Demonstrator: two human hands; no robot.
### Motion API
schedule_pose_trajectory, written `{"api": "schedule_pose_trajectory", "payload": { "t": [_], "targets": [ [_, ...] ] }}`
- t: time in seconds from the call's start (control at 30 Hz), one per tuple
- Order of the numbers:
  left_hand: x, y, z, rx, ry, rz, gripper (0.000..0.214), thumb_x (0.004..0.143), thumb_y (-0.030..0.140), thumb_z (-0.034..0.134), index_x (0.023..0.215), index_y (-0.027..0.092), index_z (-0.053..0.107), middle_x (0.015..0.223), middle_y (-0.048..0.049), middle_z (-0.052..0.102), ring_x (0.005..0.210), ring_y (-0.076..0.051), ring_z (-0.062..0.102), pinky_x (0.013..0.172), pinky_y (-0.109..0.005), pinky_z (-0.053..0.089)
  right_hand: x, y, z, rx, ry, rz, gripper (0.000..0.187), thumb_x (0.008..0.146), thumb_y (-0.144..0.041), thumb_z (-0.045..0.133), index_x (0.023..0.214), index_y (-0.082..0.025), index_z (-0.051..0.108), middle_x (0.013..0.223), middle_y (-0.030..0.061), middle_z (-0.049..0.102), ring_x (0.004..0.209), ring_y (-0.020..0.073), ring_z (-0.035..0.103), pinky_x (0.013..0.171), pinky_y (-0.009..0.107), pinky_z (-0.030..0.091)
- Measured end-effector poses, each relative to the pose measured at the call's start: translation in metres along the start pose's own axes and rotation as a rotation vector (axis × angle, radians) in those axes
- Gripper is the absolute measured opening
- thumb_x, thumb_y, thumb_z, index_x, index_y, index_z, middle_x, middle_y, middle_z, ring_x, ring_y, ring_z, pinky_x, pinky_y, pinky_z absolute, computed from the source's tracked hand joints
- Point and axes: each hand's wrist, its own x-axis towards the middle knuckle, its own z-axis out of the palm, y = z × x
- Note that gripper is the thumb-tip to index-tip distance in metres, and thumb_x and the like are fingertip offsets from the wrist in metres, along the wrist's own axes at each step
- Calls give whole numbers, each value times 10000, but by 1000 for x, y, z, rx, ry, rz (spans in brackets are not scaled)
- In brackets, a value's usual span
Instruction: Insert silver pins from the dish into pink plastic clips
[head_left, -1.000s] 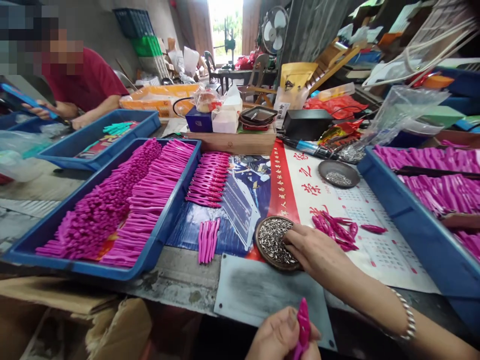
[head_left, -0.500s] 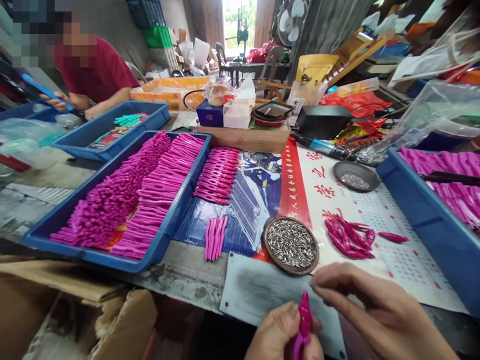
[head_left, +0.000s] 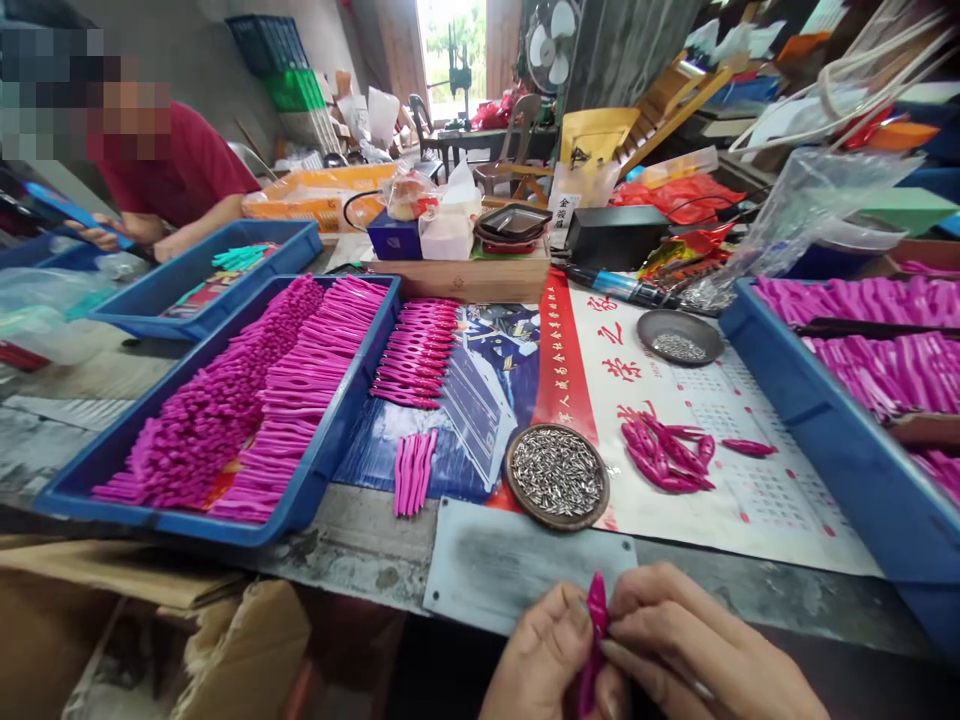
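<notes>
Upright in my left hand [head_left: 546,640] is a slim, pointed magenta plastic piece [head_left: 597,602], pinched between thumb and fingers. Closed fingertips of my right hand [head_left: 686,640] touch its right side; anything between them is hidden. Below the hands' far side lies a grey metal plate [head_left: 510,560] with a dark smudge. Just beyond it stands a round brown dish [head_left: 511,490] full of small silver metal pins [head_left: 559,475]. A loose pile of magenta pieces [head_left: 664,450] rests to the right of the dish, with one single piece [head_left: 748,447] beside it.
A blue tray [head_left: 300,500] of magenta strips stands left, several strips [head_left: 414,470] and a row of pieces [head_left: 416,350] beside it. Another blue tray [head_left: 817,450] is on the right. A second dish [head_left: 649,350] holds metal bits. A person in red [head_left: 187,150] sits far left.
My right hand has come down and left from beside the pin dish to the magenta piece. The left hand still holds that piece. The view has turned slightly right.
</notes>
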Motion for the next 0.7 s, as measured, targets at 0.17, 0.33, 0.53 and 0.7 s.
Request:
{"api": "schedule_pose_trajectory", "payload": {
  "t": [0.17, 0.33, 0.53, 0.7],
  "targets": [
    [1, -11, -4, 9, -102, -7, 372, 797, 495, 715, 773, 182, 516, 484, 57, 502, 335, -24, 344, 345, -137, 218, -1, -4, -3, 552, -138, 338, 269, 924, -357, 644, 738, -213, 513, 820, -6, 554, 726, 143, 598, 660, 225, 538],
    [-3, -12, 2, -24, -107, -67, 366, 735, 444, 792, 799, 151, 582, 567, 28, 549, 432, -44, 495, 408, -139, 283, -5, -3, -5, 875, -199, 482, 249, 855, -419, 728, 941, -244, 573, 988, 13, 550, 935, 186, 576, 826, 291, 517],
    [-2, -8, 8, -17, -81, -109, 441, 772, 586, 694, 787, 152, 617, 459, 31, 521, 330, -46, 396, 357, -172, 183, 3, -4, -5, 706, -223, 509, 217, 927, -419, 612, 878, -208, 600, 903, 36, 626, 822, 198, 642, 752, 305, 547],
    [-1, -16, 0, -47, 76, -94, 439, 747, 583, 666, 679, 153, 607, 402, 21, 482, 311, -67, 374, 349, -189, 172, 5, 12, -13, -11, -18, 242, 249, 953, -381, 556, 1127, -236, 660, 1076, 97, 699, 976, 240, 687, 797, 280, 588]
  ]
}}
